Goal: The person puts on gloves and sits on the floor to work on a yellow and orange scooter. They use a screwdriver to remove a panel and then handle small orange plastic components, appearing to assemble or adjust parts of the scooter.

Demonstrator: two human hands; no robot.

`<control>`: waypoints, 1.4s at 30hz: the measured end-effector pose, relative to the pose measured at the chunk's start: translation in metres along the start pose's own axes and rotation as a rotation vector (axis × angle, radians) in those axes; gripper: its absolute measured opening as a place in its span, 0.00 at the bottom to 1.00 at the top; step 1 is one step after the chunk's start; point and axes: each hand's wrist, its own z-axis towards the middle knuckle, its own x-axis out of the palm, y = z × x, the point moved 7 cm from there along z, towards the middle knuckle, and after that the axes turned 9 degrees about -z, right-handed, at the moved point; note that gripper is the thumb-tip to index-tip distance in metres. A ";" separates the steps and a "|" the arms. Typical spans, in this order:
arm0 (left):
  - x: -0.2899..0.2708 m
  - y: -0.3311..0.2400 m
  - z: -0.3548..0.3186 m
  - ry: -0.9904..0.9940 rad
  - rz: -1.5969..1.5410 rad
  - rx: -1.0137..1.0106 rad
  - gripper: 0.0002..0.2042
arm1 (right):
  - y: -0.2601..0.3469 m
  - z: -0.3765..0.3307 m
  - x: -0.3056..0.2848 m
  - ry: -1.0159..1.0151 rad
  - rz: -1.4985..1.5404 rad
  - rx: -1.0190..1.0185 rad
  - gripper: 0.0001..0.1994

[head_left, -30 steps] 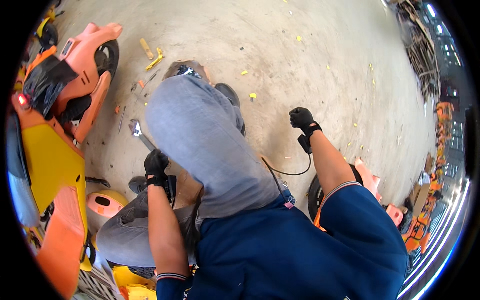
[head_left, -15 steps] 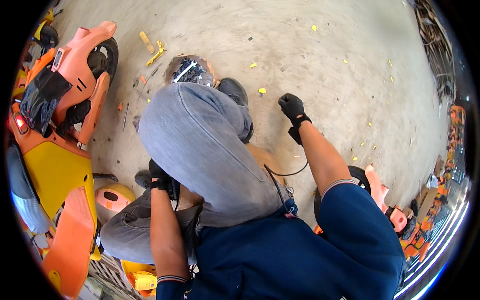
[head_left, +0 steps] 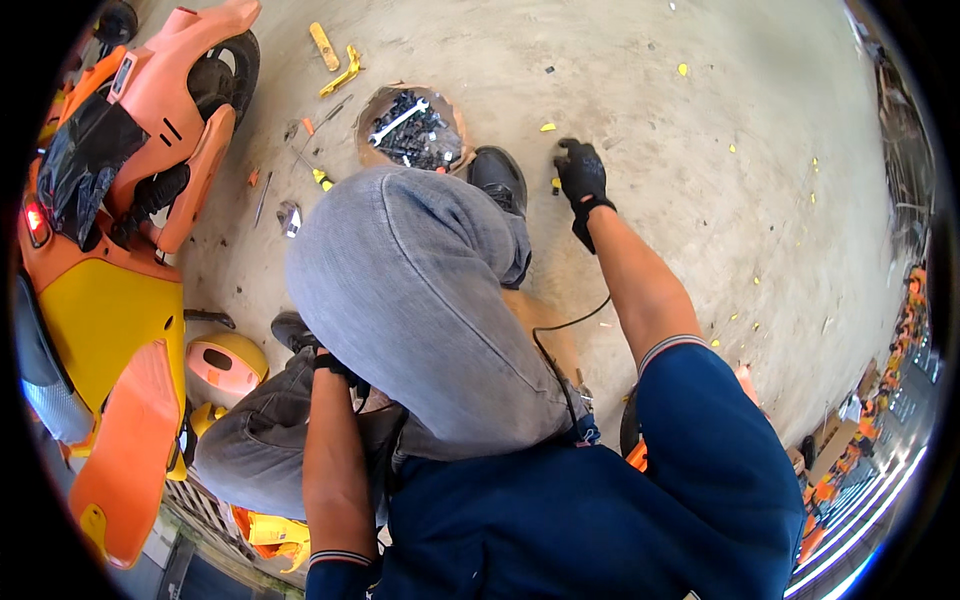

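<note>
Sunlit bare concrete floor (head_left: 720, 110), scattered yellow scraps, orange scooter (head_left: 130, 130) at left

Gloved right hand (head_left: 581, 178) reaches the concrete floor (head_left: 700, 150) beside a shoe (head_left: 498, 178).

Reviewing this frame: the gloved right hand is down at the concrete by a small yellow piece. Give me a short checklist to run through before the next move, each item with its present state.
1. Right hand in view and gloved: ok, it reaches down to the concrete floor.
2. Small yellow-and-dark piece within reach: ok, it lies just beside the right hand's fingers; contact cannot tell.
3. Right hand's grip: cannot tell, fingers point down and nothing shows clearly inside them.
4. Left hand free: cannot tell, it is mostly hidden under the grey trouser leg.
5. Tray of bolts with a wrench nearby: ok, just beyond the black shoe.
6. Loose tools clear of the right hand: ok, they lie far to its left.
</note>
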 end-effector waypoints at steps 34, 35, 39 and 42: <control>0.111 -0.151 -0.028 0.032 0.095 0.237 0.11 | 0.211 0.043 -0.119 0.523 0.783 -0.532 0.12; 0.112 -0.160 -0.032 0.056 0.082 0.263 0.10 | 0.227 0.046 -0.129 0.524 0.743 -0.570 0.12; 0.110 -0.185 -0.048 0.024 0.087 0.348 0.11 | 0.271 0.067 -0.170 0.478 0.513 -0.678 0.10; 0.105 -0.202 -0.055 0.018 0.046 0.404 0.11 | 0.289 0.100 -0.198 0.486 0.538 -0.615 0.14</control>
